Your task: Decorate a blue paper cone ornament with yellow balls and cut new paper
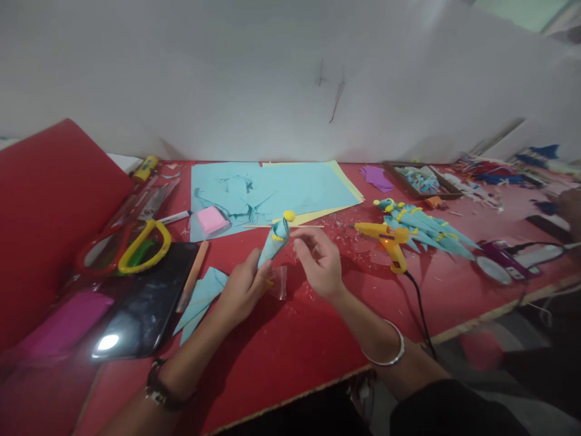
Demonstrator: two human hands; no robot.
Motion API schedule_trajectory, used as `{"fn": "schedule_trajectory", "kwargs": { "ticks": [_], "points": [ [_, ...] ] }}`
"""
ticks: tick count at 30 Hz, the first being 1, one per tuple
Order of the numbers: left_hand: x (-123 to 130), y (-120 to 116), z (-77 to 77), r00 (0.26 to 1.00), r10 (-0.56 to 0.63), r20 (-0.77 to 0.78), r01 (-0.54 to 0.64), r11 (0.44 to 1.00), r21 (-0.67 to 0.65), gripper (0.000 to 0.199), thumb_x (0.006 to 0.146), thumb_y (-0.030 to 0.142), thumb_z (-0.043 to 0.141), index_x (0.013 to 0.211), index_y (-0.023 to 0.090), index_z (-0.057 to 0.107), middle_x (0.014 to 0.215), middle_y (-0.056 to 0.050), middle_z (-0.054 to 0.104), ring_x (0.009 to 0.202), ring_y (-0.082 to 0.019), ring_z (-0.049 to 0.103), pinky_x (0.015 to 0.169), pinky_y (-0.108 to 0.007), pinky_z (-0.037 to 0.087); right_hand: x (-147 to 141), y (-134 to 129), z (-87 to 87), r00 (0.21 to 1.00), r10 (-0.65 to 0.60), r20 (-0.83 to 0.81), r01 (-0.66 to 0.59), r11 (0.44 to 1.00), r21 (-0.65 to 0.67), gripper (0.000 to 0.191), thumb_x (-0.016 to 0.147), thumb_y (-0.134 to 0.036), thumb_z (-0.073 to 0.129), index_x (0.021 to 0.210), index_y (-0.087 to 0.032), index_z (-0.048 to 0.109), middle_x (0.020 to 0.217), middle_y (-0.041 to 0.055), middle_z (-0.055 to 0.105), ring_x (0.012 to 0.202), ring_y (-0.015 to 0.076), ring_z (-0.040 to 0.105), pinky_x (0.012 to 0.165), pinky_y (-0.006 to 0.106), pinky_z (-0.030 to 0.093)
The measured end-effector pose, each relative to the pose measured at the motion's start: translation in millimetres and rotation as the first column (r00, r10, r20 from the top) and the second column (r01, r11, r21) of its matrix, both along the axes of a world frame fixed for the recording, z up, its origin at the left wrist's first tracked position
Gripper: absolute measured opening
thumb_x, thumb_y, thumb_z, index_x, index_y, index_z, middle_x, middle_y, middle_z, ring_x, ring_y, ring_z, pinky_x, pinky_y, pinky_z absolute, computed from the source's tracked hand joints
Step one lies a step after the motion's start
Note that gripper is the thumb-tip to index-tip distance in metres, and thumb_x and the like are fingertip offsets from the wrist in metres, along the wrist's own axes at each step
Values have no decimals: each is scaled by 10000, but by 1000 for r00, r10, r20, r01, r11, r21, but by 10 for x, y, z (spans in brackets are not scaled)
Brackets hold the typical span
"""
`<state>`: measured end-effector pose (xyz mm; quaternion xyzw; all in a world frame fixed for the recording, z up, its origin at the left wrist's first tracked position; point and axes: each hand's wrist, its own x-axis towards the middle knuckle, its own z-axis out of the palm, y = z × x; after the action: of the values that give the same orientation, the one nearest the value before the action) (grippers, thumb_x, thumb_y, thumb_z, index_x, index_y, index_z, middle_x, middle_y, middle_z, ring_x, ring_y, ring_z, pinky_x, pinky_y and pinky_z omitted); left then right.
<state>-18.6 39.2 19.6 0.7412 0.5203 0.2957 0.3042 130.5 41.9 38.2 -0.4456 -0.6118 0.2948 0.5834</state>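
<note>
My left hand (247, 281) is wrapped around a rolled light-blue paper cone (275, 242), wide end up. A yellow trim circles the cone below its mouth, and a small yellow ball (289, 215) sits at the top edge. Just right of the cone is my right hand (320, 263), thumb and fingers curled together. Whatever those fingertips hold, if anything, is too small to make out. Under the left hand a small clear plastic bag (280, 284) lies partly hidden. Loose folded blue paper pieces (206, 297) rest left of that hand.
A yellow glue gun (385, 239) with a black cord lies at right, beside a pile of blue paper cones (422, 224). Blue sheets (299, 188) lie at the back. Large yellow-handled scissors (145, 248) overlap a black tablet-like slab (136, 315). A tray (420, 180) stands back right.
</note>
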Motion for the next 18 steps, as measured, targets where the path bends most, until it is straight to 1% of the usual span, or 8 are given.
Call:
{"fn": "schedule_trajectory", "kwargs": {
  "ticks": [2,4,7,9,10,13,15,18],
  "points": [
    [-6,15,-7,999,45,8,-45,999,26,267,836,411,269,673,214,346,548,54,413,500,-120,422,480,-234,299,34,29,-4,994,44,97,-40,998,-39,86,766,-202,446,745,-194,530,666,-10,540,571,97,484,541,224,394],
    [-15,30,-11,996,89,14,-90,995,43,266,834,406,274,662,215,342,540,55,397,491,-118,411,473,-235,291,80,59,-14,956,165,244,-139,983,-117,91,723,-160,449,660,-185,510,584,-32,496,528,85,448,514,208,361],
    [-31,43,-15,990,137,18,-138,990,41,268,833,408,276,652,218,331,519,57,372,477,-120,403,465,-238,281,145,79,-29,803,368,470,-245,921,-303,104,653,-119,475,568,-173,503,509,-47,468,478,70,414,472,194,299],
    [-40,47,-17,986,165,12,-166,986,28,277,838,412,267,644,221,321,505,59,358,463,-120,397,461,-239,273,169,73,-32,698,469,542,-278,874,-398,105,629,-112,500,542,-167,525,485,-47,477,461,64,414,458,189,272],
    [-42,48,-18,984,177,3,-177,984,24,279,840,410,264,642,222,318,500,60,353,457,-120,394,458,-238,268,173,68,-33,670,505,545,-298,855,-425,103,628,-112,509,548,-166,543,485,-45,490,460,63,422,455,185,269],
    [-45,50,-21,978,204,-38,-203,979,36,270,838,402,276,638,224,312,490,61,340,454,-124,394,457,-238,256,170,61,-37,682,550,483,-355,825,-439,103,652,-120,516,601,-167,592,516,-33,535,480,66,457,461,172,293],
    [-43,52,-21,977,211,-46,-208,977,49,266,837,398,280,639,223,313,493,59,347,458,-127,403,458,-238,257,168,68,-51,704,542,459,-349,827,-441,105,651,-108,520,622,-164,603,530,-27,550,489,68,473,463,169,305],
    [-38,58,-23,975,218,-36,-216,975,61,261,840,387,275,641,223,315,493,56,364,456,-125,410,461,-235,265,172,84,-76,693,543,474,-316,820,-477,87,636,-95,548,631,-162,603,514,-36,529,470,64,460,447,168,286]
  ]
}}
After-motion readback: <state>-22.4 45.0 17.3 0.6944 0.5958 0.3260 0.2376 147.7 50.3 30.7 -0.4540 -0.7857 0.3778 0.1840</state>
